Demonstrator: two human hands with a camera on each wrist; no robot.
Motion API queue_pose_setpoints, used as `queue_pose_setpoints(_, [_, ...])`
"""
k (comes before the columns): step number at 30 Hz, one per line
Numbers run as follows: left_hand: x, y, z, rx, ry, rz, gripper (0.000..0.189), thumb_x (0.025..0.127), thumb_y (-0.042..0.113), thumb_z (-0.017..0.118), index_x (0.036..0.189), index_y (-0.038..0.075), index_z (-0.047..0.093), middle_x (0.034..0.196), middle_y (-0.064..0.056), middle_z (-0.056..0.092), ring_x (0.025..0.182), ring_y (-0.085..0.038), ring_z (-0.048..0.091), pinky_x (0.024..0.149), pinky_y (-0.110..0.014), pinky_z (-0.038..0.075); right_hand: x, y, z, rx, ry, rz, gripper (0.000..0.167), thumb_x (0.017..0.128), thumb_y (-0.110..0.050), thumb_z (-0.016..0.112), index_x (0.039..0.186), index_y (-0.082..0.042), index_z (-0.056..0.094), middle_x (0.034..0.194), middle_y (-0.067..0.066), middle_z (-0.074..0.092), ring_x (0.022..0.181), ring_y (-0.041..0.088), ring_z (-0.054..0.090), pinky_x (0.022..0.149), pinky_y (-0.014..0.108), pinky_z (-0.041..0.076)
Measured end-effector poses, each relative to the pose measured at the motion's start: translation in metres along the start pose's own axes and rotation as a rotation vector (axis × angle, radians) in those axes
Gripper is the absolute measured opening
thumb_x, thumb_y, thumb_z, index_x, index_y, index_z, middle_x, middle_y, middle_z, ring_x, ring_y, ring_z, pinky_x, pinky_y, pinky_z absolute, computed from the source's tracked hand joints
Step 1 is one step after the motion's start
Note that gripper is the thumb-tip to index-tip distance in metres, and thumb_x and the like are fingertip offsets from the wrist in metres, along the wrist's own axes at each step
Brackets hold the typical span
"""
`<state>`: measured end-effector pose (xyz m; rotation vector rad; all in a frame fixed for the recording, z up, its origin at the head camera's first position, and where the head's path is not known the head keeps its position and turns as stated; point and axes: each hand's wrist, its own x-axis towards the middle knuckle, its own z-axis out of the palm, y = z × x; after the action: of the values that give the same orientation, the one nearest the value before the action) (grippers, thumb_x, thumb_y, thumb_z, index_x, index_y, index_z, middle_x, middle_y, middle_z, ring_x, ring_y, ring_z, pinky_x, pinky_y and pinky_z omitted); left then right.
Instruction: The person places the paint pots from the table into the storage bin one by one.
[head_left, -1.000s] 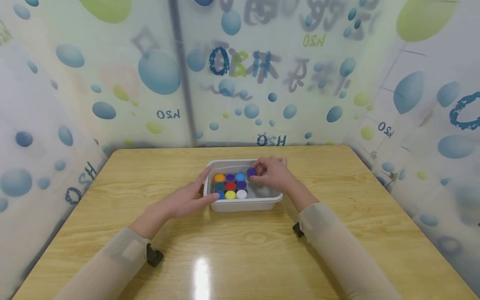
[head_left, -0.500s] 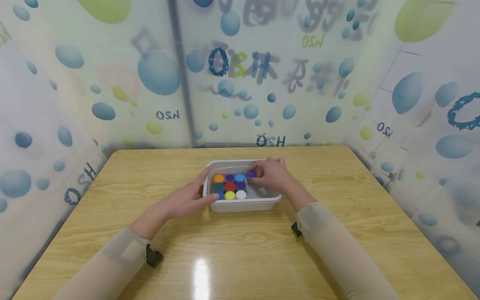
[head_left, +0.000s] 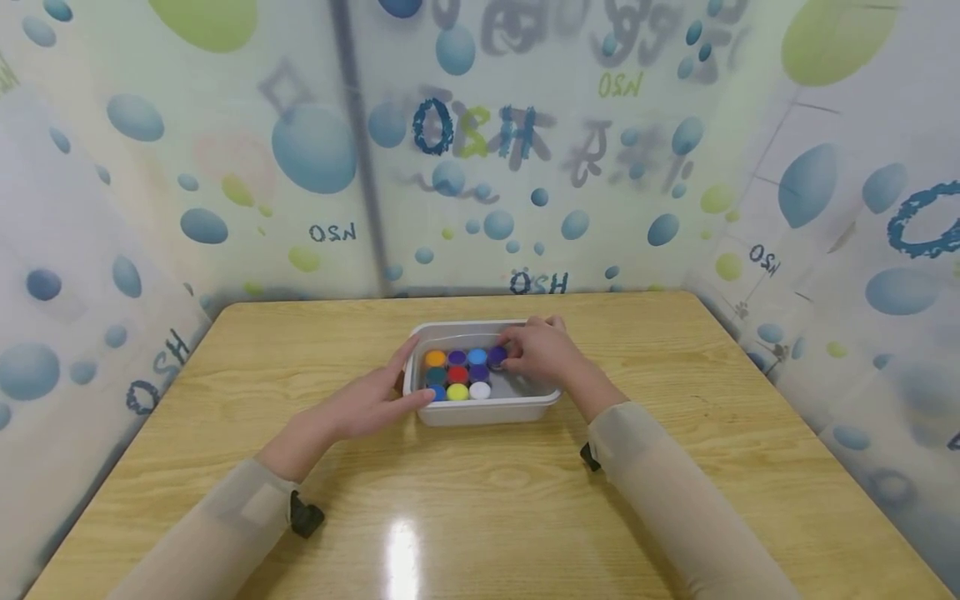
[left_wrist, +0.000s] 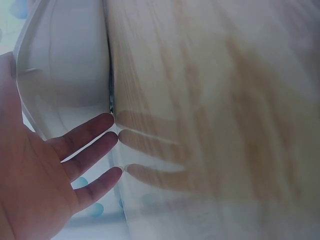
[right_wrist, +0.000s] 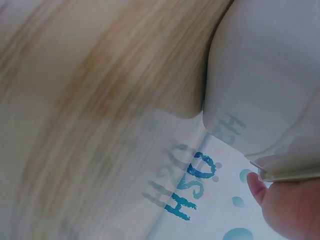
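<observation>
A white plastic tub (head_left: 491, 412) stands on the table with several small round jars inside, their lids in different colours. My right hand (head_left: 546, 350) reaches over the tub's right part and pinches a jar with a dark purple lid (head_left: 497, 357) between thumb and fingers. That jar sits just right of the light blue lid (head_left: 477, 357) in the back row. My left hand (head_left: 375, 400) rests at the tub's left end, thumb over the front rim by the blue lid (head_left: 437, 392). In the left wrist view its fingers (left_wrist: 90, 156) are straight and spread beside the tub wall.
Orange (head_left: 435, 358), red (head_left: 457, 374), yellow (head_left: 457, 392) and white (head_left: 480, 390) lids are among those packed in the tub's left half. The wooden table (head_left: 465, 500) meets a patterned wall (head_left: 465, 200) behind the tub, with more wall on both sides.
My right hand has moved slightly left and toward me, bringing the purple-lidded jar lower and level with the back row. The left hand stays in place on the tub.
</observation>
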<state>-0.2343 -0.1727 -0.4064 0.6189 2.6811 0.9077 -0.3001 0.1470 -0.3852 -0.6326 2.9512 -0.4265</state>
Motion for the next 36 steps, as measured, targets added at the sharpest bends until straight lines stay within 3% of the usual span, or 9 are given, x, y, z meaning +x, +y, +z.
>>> queue_pose_setpoints(24, [-0.003, -0.003, -0.001, 0.010, 0.005, -0.018, 0.103, 0.106, 0.074, 0.053, 0.178, 0.032, -0.008, 0.162, -0.020, 0.055, 0.134, -0.031, 0.063, 0.118, -0.061, 0.048, 0.002, 0.001, 0.000, 0.143, -0.006, 0.026, 0.040, 0.100, -0.029, 0.082, 0.139, -0.022, 0.074, 0.100, -0.006, 0.075, 0.112, 0.021, 0.057, 0.110, 0.049, 0.032])
queue_pose_setpoints(36, [-0.003, 0.002, 0.000, -0.009, -0.006, -0.006, 0.105, 0.105, 0.073, 0.055, 0.178, 0.031, -0.008, 0.162, -0.019, 0.055, 0.134, -0.029, 0.063, 0.119, -0.060, 0.048, -0.002, 0.009, 0.004, 0.261, 0.088, 0.019, 0.033, 0.101, -0.033, 0.080, 0.132, -0.022, 0.076, 0.102, -0.003, 0.077, 0.106, 0.022, 0.064, 0.114, 0.052, 0.032])
